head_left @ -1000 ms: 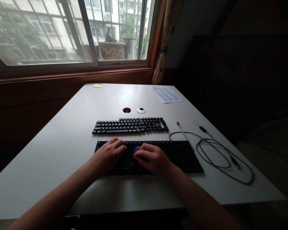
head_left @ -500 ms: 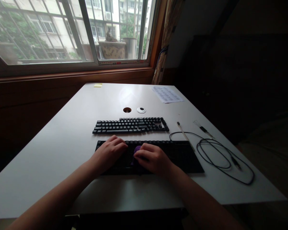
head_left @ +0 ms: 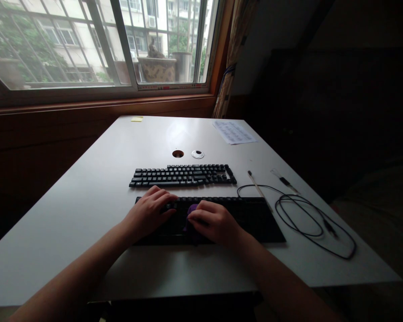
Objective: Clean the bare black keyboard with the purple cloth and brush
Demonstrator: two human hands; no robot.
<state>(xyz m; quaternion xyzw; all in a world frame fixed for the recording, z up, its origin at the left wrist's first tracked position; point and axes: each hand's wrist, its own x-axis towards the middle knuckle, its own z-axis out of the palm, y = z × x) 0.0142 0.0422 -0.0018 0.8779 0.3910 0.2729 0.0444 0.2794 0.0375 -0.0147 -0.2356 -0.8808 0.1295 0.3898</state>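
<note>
A black keyboard base (head_left: 251, 219) lies across the front of the white table, a row of keys along its far edge and most of its dark middle looking keyless. Over its left end rests my left hand (head_left: 151, 209), the thumb apart from the fingers and nothing visible between them. My right hand (head_left: 216, 219) is closed on a purple cloth (head_left: 190, 212), held low over the middle of the base. Part of the cloth is hidden by the fingers. Just behind, loose black keycaps (head_left: 184, 174) are laid out in keyboard order.
To the right lie a thin brush-like stick (head_left: 257, 184), a wire tool with a black grip (head_left: 285, 181) and a looped black cable (head_left: 298, 232). Farther back are a cable hole (head_left: 177, 154), its round cover (head_left: 198, 154), printed papers (head_left: 235, 132) and a yellow note (head_left: 136, 119).
My left hand has shifted slightly left, and its thumb and fingers have spread apart. The right hand with the purple cloth stays almost in place.
</note>
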